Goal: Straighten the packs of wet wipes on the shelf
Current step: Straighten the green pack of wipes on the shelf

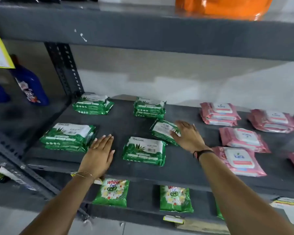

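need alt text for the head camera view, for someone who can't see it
A person's right hand rests on a tilted green wipes pack on a dark shelf, while the open left hand lies flat between other green packs. Pink packs sit to the right.

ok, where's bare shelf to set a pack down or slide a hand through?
Widest bare strip: between the back green stacks and the front ones, where the left hand hovers open. Another between the tilted green pack under the right hand and the pink packs. The pink side is crowded.
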{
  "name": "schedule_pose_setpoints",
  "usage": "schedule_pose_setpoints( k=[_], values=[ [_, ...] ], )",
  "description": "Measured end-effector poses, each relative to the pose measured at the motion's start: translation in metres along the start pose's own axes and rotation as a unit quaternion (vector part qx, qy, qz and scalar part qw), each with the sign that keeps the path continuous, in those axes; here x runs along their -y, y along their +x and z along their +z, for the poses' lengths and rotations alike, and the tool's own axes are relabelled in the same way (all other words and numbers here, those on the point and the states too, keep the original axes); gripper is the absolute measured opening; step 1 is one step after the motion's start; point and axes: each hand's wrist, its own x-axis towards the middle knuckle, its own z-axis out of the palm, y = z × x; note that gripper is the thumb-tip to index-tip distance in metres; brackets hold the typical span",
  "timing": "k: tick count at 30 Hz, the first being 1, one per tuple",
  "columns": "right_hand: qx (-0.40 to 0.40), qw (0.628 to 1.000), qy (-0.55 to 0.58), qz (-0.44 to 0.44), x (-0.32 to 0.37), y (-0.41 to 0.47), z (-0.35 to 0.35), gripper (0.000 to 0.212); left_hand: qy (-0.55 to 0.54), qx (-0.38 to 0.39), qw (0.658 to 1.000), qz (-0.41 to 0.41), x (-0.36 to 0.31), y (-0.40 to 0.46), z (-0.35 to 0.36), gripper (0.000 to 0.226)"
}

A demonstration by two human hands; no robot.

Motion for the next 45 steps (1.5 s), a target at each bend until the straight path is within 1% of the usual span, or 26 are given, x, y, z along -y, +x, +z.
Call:
schedule_pose_setpoints(
  k=[4,7,8,11,13,16,19,21,25,28,30,35,37,38,40,42,44,45],
  values=[
    [0.058,0.998,-0.002,0.036,0.004,0.02,0.003,0.057,-0.03,-0.006,0.999,-0.026,0.001,0.011,0.019,0.057],
    [0.092,0.995,-0.002,0.044,0.0,0.028,0.008,0.061,-0.045,-0.009,0.999,-0.015,-0.001,0.011,0.032,0.072],
    [0.094,0.995,-0.002,0.042,-0.002,0.031,0.007,0.063,-0.059,0.004,0.998,-0.017,-0.002,0.01,0.032,0.075],
    [0.113,0.993,0.002,0.037,-0.004,0.034,0.005,0.065,-0.066,0.002,0.998,-0.012,-0.001,0.009,0.036,0.077],
    [0.121,0.992,0.012,0.035,-0.004,0.037,0.003,0.063,-0.084,0.012,0.996,-0.017,0.001,0.009,0.036,0.073],
    [0.12,0.992,0.026,0.037,-0.006,0.038,-0.004,0.056,-0.112,0.034,0.993,-0.029,0.002,0.009,0.035,0.059],
    [0.101,0.994,0.032,0.025,-0.005,0.03,-0.018,0.053,-0.123,0.031,0.991,-0.034,0.0,0.01,0.032,0.055],
    [0.087,0.995,0.039,-0.001,0.0,0.02,-0.032,0.051,-0.123,0.035,0.991,-0.03,-0.002,0.01,0.028,0.054],
    [0.065,0.994,0.029,-0.083,0.031,0.003,-0.044,0.053,-0.114,0.039,0.992,-0.03,-0.003,0.01,0.028,0.054],
    [0.081,0.987,0.012,-0.138,0.058,-0.004,-0.032,0.054,-0.117,0.04,0.992,-0.03,-0.003,0.008,0.028,0.057],
    [0.095,0.983,0.007,-0.157,0.069,-0.007,-0.017,0.055,-0.121,0.035,0.992,-0.03,-0.003,0.008,0.028,0.059],
    [0.142,0.98,-0.028,-0.14,0.075,-0.011,0.005,0.063,-0.13,0.031,0.991,-0.023,0.0,0.01,0.03,0.066],
    [0.155,0.973,-0.044,-0.164,0.074,-0.01,0.004,0.069,-0.129,0.035,0.991,-0.022,0.001,0.01,0.031,0.064],
    [0.163,0.968,-0.055,-0.18,0.074,-0.008,0.004,0.069,-0.129,0.037,0.991,-0.02,0.001,0.01,0.031,0.063],
    [0.179,0.962,-0.071,-0.194,0.077,-0.01,0.004,0.06,-0.129,0.032,0.991,-0.014,0.001,0.01,0.031,0.062],
    [0.152,0.967,-0.086,-0.184,0.08,-0.013,0.006,0.052,-0.131,0.025,0.991,-0.016,0.0,0.01,0.031,0.062],
    [0.125,0.974,-0.11,-0.156,0.088,-0.017,0.009,0.055,-0.134,0.021,0.991,-0.019,-0.001,0.009,0.03,0.061],
    [0.117,0.976,-0.119,-0.141,0.091,-0.018,0.009,0.053,-0.133,0.022,0.991,-0.019,-0.001,0.009,0.03,0.059]
  ],
)
